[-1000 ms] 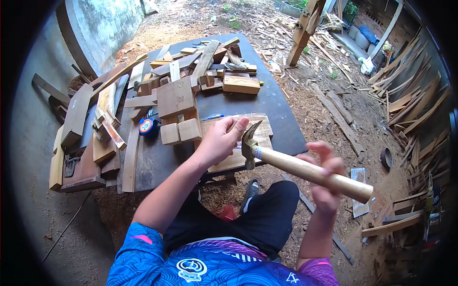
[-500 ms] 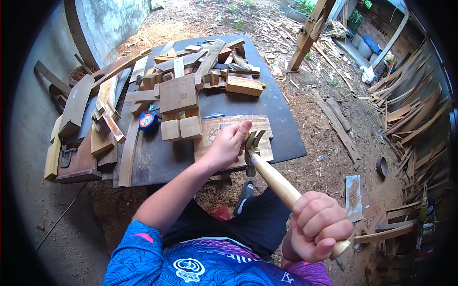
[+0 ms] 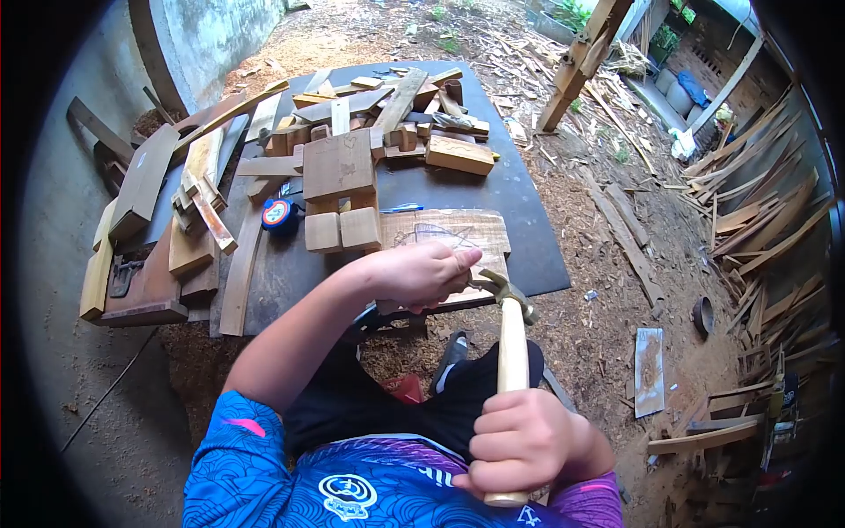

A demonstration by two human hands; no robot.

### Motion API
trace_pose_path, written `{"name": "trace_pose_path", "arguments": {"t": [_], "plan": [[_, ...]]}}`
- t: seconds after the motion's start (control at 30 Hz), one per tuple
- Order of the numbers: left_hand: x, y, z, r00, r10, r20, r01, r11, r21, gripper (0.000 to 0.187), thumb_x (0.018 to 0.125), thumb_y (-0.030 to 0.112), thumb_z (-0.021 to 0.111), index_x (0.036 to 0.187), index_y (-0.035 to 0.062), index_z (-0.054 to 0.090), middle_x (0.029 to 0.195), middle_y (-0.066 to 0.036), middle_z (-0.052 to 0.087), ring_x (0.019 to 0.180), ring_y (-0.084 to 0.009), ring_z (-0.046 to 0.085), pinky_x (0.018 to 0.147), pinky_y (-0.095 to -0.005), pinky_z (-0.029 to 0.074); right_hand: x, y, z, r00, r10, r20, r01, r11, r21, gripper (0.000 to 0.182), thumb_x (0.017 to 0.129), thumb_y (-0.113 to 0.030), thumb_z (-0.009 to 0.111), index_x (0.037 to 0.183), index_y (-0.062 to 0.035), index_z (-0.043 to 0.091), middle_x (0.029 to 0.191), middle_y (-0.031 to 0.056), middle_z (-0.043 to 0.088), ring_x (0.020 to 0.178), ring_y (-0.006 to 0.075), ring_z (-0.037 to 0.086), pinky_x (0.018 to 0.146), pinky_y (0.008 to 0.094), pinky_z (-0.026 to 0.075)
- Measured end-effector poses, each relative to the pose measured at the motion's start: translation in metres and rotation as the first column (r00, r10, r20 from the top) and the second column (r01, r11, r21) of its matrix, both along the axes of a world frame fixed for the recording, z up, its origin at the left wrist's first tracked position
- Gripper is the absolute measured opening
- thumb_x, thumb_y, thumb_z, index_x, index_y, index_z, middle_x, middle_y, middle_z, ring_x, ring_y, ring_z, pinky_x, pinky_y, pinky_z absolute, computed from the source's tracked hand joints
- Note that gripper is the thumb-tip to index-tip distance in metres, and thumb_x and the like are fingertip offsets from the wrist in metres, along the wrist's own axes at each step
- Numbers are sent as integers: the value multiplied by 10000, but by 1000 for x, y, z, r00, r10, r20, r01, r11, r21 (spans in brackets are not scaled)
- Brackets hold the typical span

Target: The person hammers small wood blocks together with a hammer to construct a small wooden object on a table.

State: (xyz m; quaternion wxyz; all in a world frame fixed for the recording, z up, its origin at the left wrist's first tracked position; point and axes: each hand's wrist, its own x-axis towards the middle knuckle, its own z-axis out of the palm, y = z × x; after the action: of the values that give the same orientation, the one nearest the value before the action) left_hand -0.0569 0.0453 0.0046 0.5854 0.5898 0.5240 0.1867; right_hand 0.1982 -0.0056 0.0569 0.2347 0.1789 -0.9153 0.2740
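Observation:
My right hand (image 3: 519,442) is wrapped round the wooden handle of a claw hammer (image 3: 512,348), its metal head raised near the table's front edge. Just left of that head, my left hand (image 3: 427,275) is closed, with its fingers curled; whatever it may hold is hidden. Under and behind this hand lies a light wooden board (image 3: 444,231) with pencil lines drawn on it. A figure built of wooden blocks (image 3: 339,167) lies to the left of the board, with a blue pen (image 3: 402,209) beside it.
The dark table (image 3: 528,229) bears a pile of wood offcuts (image 3: 396,101), a blue and red tape measure (image 3: 279,215) and a rectangular wood block (image 3: 459,154). A metal clamp (image 3: 126,277) sits at the left. Planks lean along the right wall.
The hammer has swung from a slant to nearly upright in view, my right hand moving left. My left hand has turned, its thumb now pointing right, and lies slightly lower.

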Motion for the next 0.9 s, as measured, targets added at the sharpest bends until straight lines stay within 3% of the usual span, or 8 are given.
{"name": "trace_pose_path", "arguments": {"t": [0.2, 0.23, 0.47, 0.6, 0.73, 0.77, 0.87, 0.9], "plan": [[3, 6, -14, 983, 160, -85, -127, 943, 308, 608, 1152, 527, 350, 841, 37, 533, 698, 1, 504, 608, -138, 537, 585, -336, 519, 7, 7, 15, 997, 57, -46, -58, 998, -23, 185, 887, -185, 752, 810, -89, 613, 685, -10, 480, 543, 158, 520, 488, 327, 385], [3, 7, -15, 981, 179, -70, -166, 974, 153, 590, 1145, 519, 392, 863, 34, 574, 704, -13, 542, 614, -143, 558, 599, -342, 526, 8, 8, 16, 995, 77, -55, -79, 996, -39, 192, 910, -184, 746, 811, -93, 609, 684, -9, 460, 548, 162, 515, 490, 324, 374], [7, 13, 12, 923, -57, -381, 89, 994, 67, 703, 1116, 602, 387, 873, -8, 640, 698, -90, 599, 609, -186, 597, 605, -359, 541, 10, 10, 52, 967, 218, -130, -248, 922, -299, 397, 922, -46, 711, 604, -80, 476, 604, -14, 386, 468, 176, 439, 452, 325, 302], [-3, 8, 6, 968, -215, -129, 203, 974, -96, 743, 1119, 627, 334, 857, 4, 642, 711, -60, 611, 609, -170, 607, 593, -362, 541, 54, 36, 62, 919, 177, -351, -354, 760, -545, 382, 970, -120, 743, 662, -19, 541, 539, 79, 562, 409, 184, 522, 439, 375, 475], [0, -11, 19, 949, -302, 91, 311, 944, -107, 721, 1123, 630, 299, 885, 15, 591, 733, -31, 577, 630, -161, 612, 587, -308, 533, 77, 50, 55, 783, -163, -600, -401, 605, -688, 419, 1038, -184, 690, 698, -127, 452, 490, -23, 492, 353, 67, 401, 351, 253, 373], [-4, -6, -3, 925, -345, 160, 365, 924, -118, 613, 1071, 608, 530, 1023, 5, 628, 779, -39, 615, 658, -151, 624, 593, -287, 530, 79, 55, 52, 781, -169, -602, -411, 585, -699, 417, 1050, -195, 671, 707, -128, 444, 486, -30, 472, 354, 62, 390, 352, 246, 365], [-11, -9, -25, 820, -530, 217, 532, 845, 54, 554, 933, 493, 801, 1139, 7, 636, 826, -42, 660, 678, -140, 646, 597, -291, 542, 84, 64, 46, 772, -180, -609, -453, 516, -727, 402, 1083, -221, 614, 739, -133, 426, 495, -47, 432, 368, 51, 370, 354, 237, 347], [-4, -17, -2, 844, -534, 51, 535, 845, 8, 591, 803, 376, 936, 1173, 24, 638, 856, -34, 675, 665, -121, 632, 581, -290, 530, 84, 65, 42, 770, -186, -611, -469, 484, -739, 395, 1093, -228, 594, 750, -136, 421, 501, -51, 422, 375, 49, 367, 355, 236, 342]]}}
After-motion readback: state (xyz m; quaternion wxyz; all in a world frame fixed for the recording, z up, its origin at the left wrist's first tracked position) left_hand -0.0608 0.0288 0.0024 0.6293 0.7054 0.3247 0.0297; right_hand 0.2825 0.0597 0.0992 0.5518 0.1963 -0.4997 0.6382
